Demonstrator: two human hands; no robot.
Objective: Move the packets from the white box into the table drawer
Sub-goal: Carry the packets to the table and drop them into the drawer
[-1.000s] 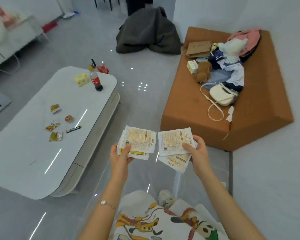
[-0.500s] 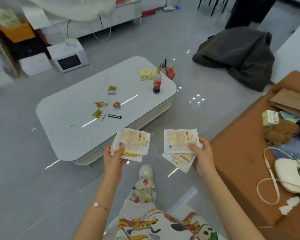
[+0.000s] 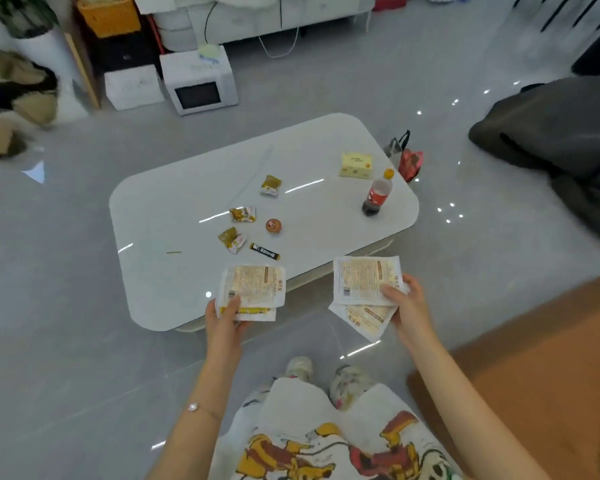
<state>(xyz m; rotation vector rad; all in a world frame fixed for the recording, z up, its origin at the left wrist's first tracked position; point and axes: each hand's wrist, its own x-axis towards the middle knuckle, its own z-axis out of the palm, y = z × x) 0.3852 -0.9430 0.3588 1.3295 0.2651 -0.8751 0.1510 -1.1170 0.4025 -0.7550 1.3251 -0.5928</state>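
the left hand (image 3: 224, 318) pinches two stacked packets (image 3: 253, 289), thumb on top, above the table's (image 3: 174, 216) near edge. the right hand (image 3: 407, 306) pinches two fanned packets (image 3: 361, 282), thumb on top, fingers beneath, just off the table.

Counter (image 3: 174, 216), far right corner: cola bottle (image 3: 377, 194) upright with an orange cap, and a yellow carton (image 3: 355, 165) near it towards the far edge. Mid-counter: three crumpled yellow snack wrappers (image 3: 243, 214), a round orange piece (image 3: 273, 225) (label unreadable), and a black stick sachet (image 3: 264, 251) closest to the near edge. On the floor off the far right corner: red-and-grey bag (image 3: 407, 161). Beyond the far edge: white microwave (image 3: 200, 86). To the right: dark beanbag (image 3: 555, 133) and orange sofa (image 3: 534, 358).
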